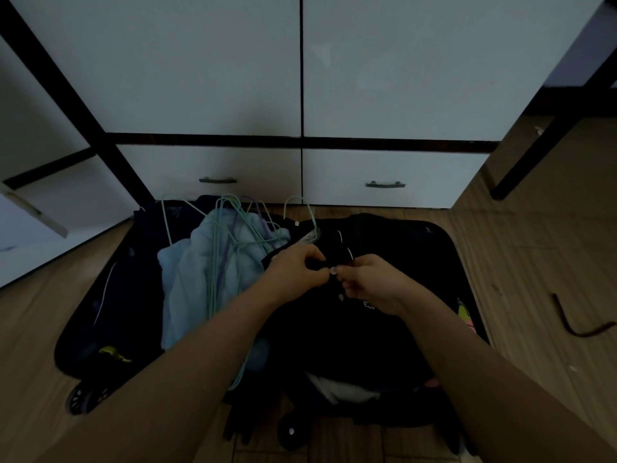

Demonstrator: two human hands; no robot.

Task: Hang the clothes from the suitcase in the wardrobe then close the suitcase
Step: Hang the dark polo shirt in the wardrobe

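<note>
An open dark suitcase (100,295) lies on the wooden floor before a white wardrobe (207,68) whose doors are closed. A black buttoned shirt (334,335) is spread over its right half, with a mint hanger (305,212) at its collar. My left hand (297,272) and my right hand (370,282) both pinch the shirt's front placket at a white button (332,270). A light blue garment (190,279) lies in the middle of the suitcase under a bundle of mint and purple hangers (233,235).
Two white drawers with dark handles (385,184) sit under the wardrobe doors. A dark cord (574,325) lies on the floor at right. A black frame leg (534,155) stands at the right, more white furniture at the left.
</note>
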